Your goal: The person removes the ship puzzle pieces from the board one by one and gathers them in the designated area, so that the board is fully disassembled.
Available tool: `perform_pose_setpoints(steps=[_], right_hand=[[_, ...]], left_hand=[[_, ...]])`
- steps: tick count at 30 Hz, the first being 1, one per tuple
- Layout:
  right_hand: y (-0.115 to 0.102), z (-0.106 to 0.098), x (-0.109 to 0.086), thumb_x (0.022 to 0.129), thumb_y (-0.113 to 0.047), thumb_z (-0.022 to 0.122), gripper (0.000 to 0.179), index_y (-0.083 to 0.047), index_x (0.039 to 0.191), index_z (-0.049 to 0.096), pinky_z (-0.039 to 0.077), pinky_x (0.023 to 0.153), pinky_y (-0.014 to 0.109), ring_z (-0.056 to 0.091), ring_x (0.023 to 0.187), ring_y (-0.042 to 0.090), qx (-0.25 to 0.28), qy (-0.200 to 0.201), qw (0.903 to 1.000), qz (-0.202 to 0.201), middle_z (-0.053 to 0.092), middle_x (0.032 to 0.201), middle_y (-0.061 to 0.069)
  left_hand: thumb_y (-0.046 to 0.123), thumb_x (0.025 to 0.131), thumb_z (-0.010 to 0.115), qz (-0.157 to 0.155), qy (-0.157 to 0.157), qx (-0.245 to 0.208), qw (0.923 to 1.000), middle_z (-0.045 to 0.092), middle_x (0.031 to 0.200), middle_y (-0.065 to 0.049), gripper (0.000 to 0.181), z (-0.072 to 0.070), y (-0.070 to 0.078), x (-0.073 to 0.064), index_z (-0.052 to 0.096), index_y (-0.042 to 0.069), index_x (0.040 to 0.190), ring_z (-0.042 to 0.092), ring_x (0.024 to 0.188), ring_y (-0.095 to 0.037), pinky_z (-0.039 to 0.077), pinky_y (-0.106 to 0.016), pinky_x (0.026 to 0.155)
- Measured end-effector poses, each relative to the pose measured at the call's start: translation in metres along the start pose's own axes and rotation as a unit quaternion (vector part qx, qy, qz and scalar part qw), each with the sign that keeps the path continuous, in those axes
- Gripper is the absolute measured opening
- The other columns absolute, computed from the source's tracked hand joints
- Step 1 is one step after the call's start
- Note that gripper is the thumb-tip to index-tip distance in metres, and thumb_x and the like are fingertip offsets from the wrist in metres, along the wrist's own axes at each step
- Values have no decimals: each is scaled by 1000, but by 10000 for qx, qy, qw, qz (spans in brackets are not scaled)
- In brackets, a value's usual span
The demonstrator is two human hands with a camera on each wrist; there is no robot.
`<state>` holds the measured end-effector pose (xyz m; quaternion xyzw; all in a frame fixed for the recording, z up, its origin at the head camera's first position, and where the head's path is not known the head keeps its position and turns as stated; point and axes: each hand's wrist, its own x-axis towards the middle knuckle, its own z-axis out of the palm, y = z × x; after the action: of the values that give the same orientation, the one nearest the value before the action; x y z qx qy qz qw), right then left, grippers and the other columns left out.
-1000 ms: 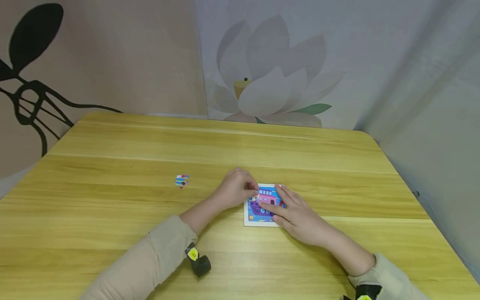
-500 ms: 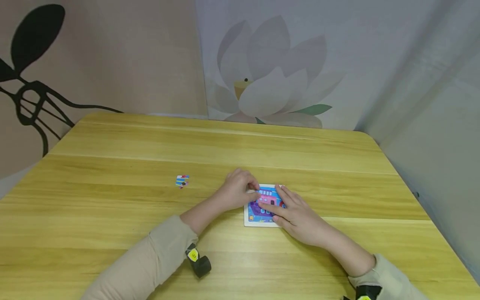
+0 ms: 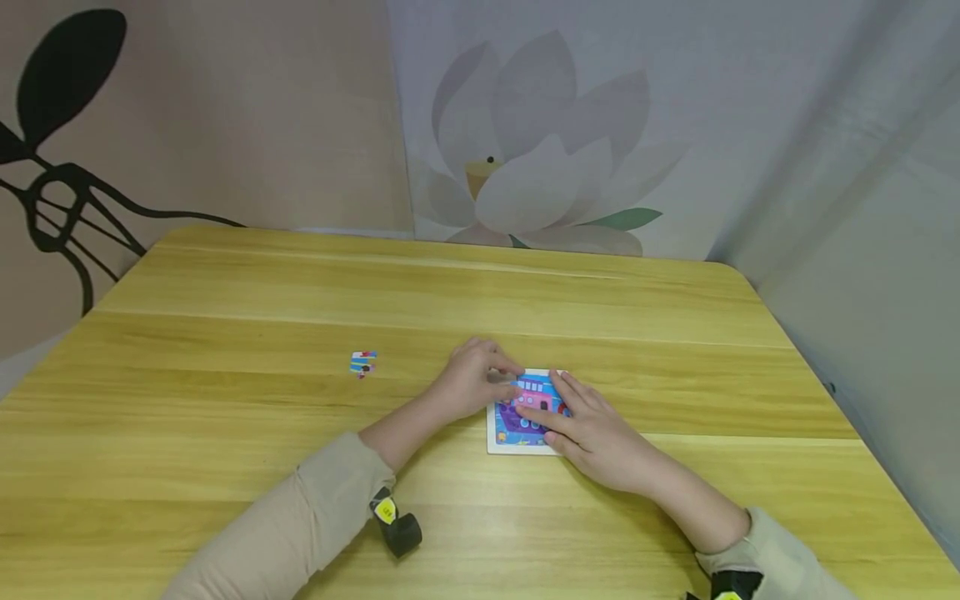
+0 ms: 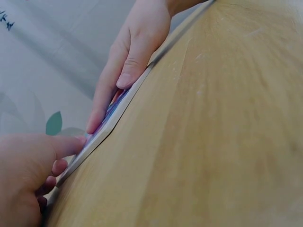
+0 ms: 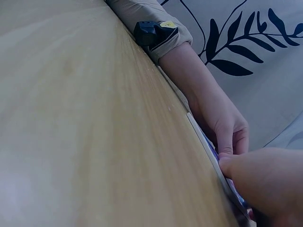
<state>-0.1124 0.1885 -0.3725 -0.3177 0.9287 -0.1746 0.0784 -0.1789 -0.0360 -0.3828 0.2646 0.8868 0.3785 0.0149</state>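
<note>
A small white-framed puzzle board with a pink and purple boat picture lies on the wooden table. My left hand sits at the board's upper left corner, fingers curled down on a small puzzle piece that they hide. My right hand lies flat on the picture with straight fingers pressing down. The left wrist view has the right hand on the board's edge and my left hand touching its near end. In the right wrist view my left hand meets the board beside my right hand.
A loose striped puzzle piece lies on the table to the left of the hands. A black wrist camera is strapped on my left sleeve. Walls with a flower print stand behind the table and to its right.
My left hand has slid a little to the right onto the board's corner, covering the pale piece seen at its fingertips before. The right hand has stayed put.
</note>
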Motion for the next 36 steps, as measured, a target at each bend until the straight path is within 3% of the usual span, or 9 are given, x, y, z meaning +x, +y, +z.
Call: perform_pose_setpoints(steps=[7,15,20,36], right_hand=[[1,0,0,102,-32,46,43,-37,144,42,12,108,60,8,143,35,-2,45,10000,1,11,156,20],[1,0,0,102,-31,46,42,-37,144,43,11,109,59,7,143,35,40,1,10000,22,10,157,19],[1,1,0,102,-30,47,43,-37,143,44,11,109,58,7,143,36,52,27,10000,9,10,156,20],[0,-2,1,101,-29,48,41,-35,142,47,12,110,57,8,143,35,27,-51,10000,45,11,156,18]], left_hand=[[20,78,81,-33,50,-141,9999,64,90,7,25,2,1,3,74,14,101,50,88,-13,34,-40,88],[8,80,78,-255,-11,-1051,9941,62,79,6,18,3,1,3,72,8,97,55,78,-12,48,-26,73],[4,83,74,-314,-34,-1469,9887,63,76,3,11,4,0,4,71,7,93,59,73,-13,50,-25,68],[6,81,76,-814,-19,-1836,9796,64,78,0,10,4,2,5,73,7,91,57,75,-17,47,-28,68]])
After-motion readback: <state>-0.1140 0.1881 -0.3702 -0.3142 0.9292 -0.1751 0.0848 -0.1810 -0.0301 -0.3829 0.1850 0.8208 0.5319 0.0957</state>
